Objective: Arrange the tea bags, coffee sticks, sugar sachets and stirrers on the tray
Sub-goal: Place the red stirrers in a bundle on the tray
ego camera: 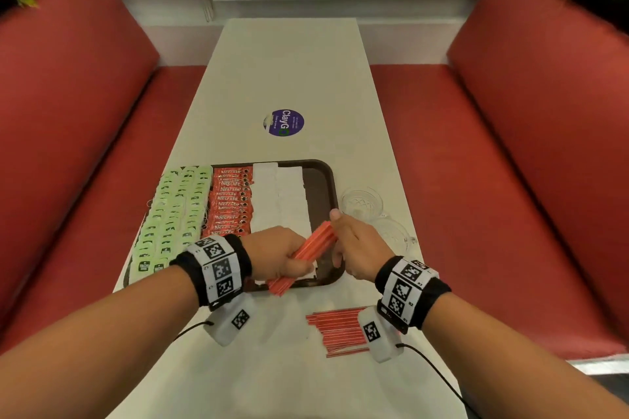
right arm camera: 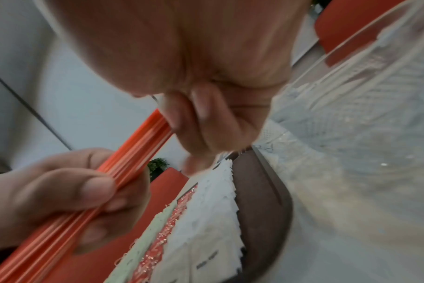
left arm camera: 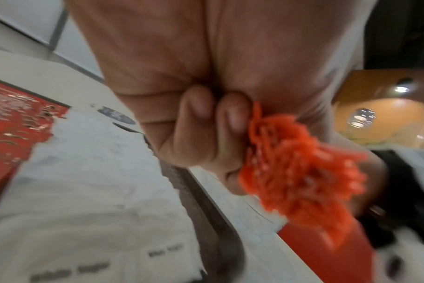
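A brown tray (ego camera: 321, 180) holds rows of green tea bags (ego camera: 173, 211), red coffee sticks (ego camera: 229, 201) and white sugar sachets (ego camera: 279, 201). My left hand (ego camera: 277, 253) grips a bundle of red stirrers (ego camera: 311, 245) above the tray's near right corner; its ends show in the left wrist view (left arm camera: 300, 172). My right hand (ego camera: 354, 241) pinches the bundle's far end (right arm camera: 143, 137), index finger stretched out. The tray's right strip (right arm camera: 259, 191) is bare. More red stirrers (ego camera: 335, 330) lie on the table by my right wrist.
Two clear glass dishes (ego camera: 362, 202) stand just right of the tray, close to my right hand. The white table (ego camera: 289, 71) carries a purple round sticker (ego camera: 284, 122). Red padded benches (ego camera: 510, 146) flank it on both sides.
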The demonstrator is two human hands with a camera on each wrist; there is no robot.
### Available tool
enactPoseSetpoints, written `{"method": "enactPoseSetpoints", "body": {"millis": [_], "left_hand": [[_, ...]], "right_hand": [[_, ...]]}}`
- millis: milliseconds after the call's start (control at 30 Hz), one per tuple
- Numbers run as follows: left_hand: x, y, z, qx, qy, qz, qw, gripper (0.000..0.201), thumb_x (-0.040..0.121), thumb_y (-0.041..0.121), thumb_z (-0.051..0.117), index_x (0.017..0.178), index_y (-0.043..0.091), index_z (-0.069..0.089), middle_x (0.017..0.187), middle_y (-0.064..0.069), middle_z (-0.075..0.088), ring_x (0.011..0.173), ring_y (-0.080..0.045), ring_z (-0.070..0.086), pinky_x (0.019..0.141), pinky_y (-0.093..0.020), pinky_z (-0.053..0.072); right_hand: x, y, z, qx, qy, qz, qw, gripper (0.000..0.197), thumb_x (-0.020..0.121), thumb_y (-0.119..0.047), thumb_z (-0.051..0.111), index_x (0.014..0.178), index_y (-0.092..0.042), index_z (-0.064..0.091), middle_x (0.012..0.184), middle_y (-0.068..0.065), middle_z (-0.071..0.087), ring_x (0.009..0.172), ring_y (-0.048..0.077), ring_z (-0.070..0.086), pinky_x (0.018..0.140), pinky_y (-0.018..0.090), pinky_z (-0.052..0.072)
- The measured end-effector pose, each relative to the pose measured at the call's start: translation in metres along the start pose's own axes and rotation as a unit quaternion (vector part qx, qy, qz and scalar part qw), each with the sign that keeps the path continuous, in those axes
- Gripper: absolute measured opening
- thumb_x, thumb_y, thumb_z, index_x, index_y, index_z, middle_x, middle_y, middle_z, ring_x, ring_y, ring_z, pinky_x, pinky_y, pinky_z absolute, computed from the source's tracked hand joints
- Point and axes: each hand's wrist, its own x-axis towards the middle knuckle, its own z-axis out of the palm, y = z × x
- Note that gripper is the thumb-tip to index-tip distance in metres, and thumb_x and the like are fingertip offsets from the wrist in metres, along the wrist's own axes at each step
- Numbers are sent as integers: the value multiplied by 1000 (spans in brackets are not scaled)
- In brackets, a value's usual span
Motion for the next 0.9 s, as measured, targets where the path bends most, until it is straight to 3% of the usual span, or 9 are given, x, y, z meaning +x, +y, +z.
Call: {"method": "enactPoseSetpoints", "body": {"millis": [100, 200, 333, 500, 600, 767, 900], "left_hand": [[14, -25, -20, -11, 74, -60, 995, 34, 96, 43, 57, 72, 20, 51, 67, 3, 57, 58, -12, 53, 56, -26, 39], [39, -32, -38, -30, 136, -95, 986, 37, 98, 41, 55, 78, 11, 60, 67, -2, 60, 57, -16, 56, 55, -27, 42], [82, -29, -52, -44, 161, -147, 975, 41, 96, 42, 54, 70, 10, 57, 62, -4, 56, 52, -18, 52, 54, -28, 42], [126, -20, -50, -23, 144, -211, 967, 39, 95, 41, 55, 72, 10, 52, 69, -7, 55, 59, -20, 52, 63, -31, 46], [144, -18, -46, 1, 135, -218, 967, 36, 94, 43, 58, 85, 9, 53, 82, -8, 58, 75, -24, 58, 69, -32, 49], [162, -17, -36, 31, 118, -222, 967, 38, 92, 45, 61, 93, 7, 62, 83, -8, 62, 81, -26, 62, 67, -30, 47], [164, -18, -31, 41, 134, -229, 963, 35, 90, 43, 63, 79, 9, 61, 72, -5, 62, 67, -22, 60, 58, -27, 45]], "right_hand": [[-2, 13, 3, -119, -16, 72, 990, 52, 104, -54, 28, 107, -10, 55, 92, 12, 67, 68, 23, 57, 63, 35, 51], [0, 19, 13, -238, -70, 117, 962, 28, 104, -26, 42, 119, -3, 50, 108, 15, 63, 82, 30, 63, 63, 34, 52], [5, 10, 21, -352, -102, 116, 923, 26, 100, -6, 47, 125, 2, 49, 126, 18, 57, 113, 32, 60, 82, 32, 46], [10, 15, 27, -388, -102, 122, 908, 30, 100, -4, 47, 130, 1, 47, 132, 18, 54, 120, 30, 57, 95, 32, 46], [10, 23, 31, -342, -108, 149, 921, 28, 102, -11, 48, 127, 0, 46, 128, 18, 57, 116, 31, 60, 87, 32, 46], [9, 38, 39, -279, -132, 169, 936, 25, 103, -22, 50, 121, -5, 51, 119, 15, 62, 103, 31, 63, 75, 31, 45], [10, 37, 36, -277, -134, 164, 937, 29, 103, -27, 51, 122, -5, 50, 118, 15, 62, 103, 31, 63, 75, 31, 44]]}}
